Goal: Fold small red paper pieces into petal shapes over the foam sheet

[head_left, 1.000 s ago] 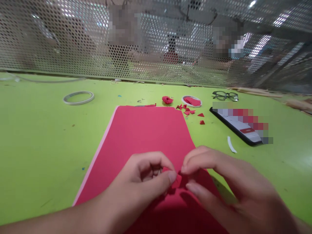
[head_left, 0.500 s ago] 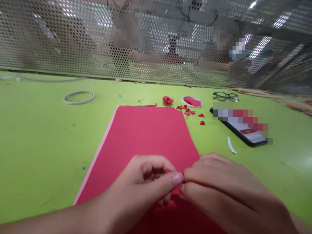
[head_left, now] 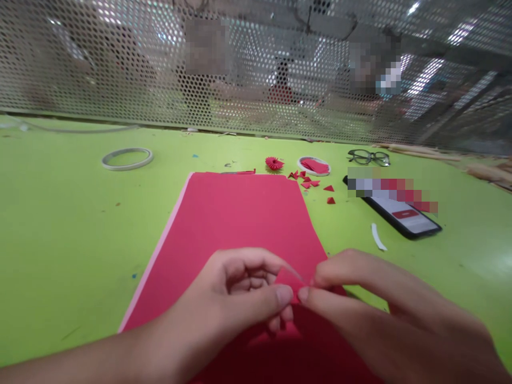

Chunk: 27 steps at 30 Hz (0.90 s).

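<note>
A small folded red paper piece point(head_left: 288, 278) is pinched in my left hand point(head_left: 244, 298), between thumb and fingers, above a large red sheet point(head_left: 244, 213). At the right edge of that piece, the thumb and index finger of my right hand point(head_left: 372, 304) press on it. Beyond the sheet stands a round pleated red paper form point(head_left: 274, 163). Several small red folded triangles point(head_left: 310, 184) lie right of it, near a white ring with red paper slips point(head_left: 314, 166) inside.
A black-edged phone point(head_left: 416, 224) and a white strip point(head_left: 377, 237) lie at the right, with eyeglasses point(head_left: 368, 157) behind. A tape roll point(head_left: 127, 159) rests at the back left. A perforated metal screen point(head_left: 240, 90) borders the green table point(head_left: 72, 224); people are blurred behind it.
My right hand's fingers have spread slightly apart from each other, and more of the small red paper shows between my hands. The view has shifted a little.
</note>
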Motion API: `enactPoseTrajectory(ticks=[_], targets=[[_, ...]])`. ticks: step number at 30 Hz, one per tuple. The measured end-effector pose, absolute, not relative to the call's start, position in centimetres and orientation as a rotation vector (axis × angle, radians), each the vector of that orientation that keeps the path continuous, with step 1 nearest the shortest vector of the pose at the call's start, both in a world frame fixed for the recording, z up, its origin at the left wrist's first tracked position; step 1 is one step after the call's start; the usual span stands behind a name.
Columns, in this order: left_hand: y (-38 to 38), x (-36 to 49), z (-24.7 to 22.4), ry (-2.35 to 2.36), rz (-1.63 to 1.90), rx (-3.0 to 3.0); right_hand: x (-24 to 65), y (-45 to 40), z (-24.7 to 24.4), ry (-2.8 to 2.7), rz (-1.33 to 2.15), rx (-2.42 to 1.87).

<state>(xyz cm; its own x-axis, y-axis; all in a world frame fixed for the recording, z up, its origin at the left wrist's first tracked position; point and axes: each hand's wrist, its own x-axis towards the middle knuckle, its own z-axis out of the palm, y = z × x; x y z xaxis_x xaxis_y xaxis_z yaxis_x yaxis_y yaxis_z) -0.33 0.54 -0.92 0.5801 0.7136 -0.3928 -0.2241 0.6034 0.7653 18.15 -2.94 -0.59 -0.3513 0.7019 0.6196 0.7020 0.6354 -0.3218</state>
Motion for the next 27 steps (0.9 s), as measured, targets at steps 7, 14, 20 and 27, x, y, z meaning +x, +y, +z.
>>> enactPoseTrajectory(ticks=[7, 14, 20, 27], targets=[[0.6, 0.3, -0.4, 0.815, 0.617, 0.904, 18.2, -2.5, 0.7, -2.122, 0.195, -1.078], [0.0, 0.2, -0.5, 0.921, 0.616, 1.129, 17.4, -2.6, -0.3, -1.63, 0.988, -1.313], [-0.1, -0.1, -1.0, 0.892, 0.582, 1.209, 16.7, -3.2, 0.1, -1.283, 1.332, -1.389], [-0.2, -0.2, -1.1, 0.956, 0.586, 1.376, 16.9, -3.1, 0.1, -1.607, 0.988, -1.303]])
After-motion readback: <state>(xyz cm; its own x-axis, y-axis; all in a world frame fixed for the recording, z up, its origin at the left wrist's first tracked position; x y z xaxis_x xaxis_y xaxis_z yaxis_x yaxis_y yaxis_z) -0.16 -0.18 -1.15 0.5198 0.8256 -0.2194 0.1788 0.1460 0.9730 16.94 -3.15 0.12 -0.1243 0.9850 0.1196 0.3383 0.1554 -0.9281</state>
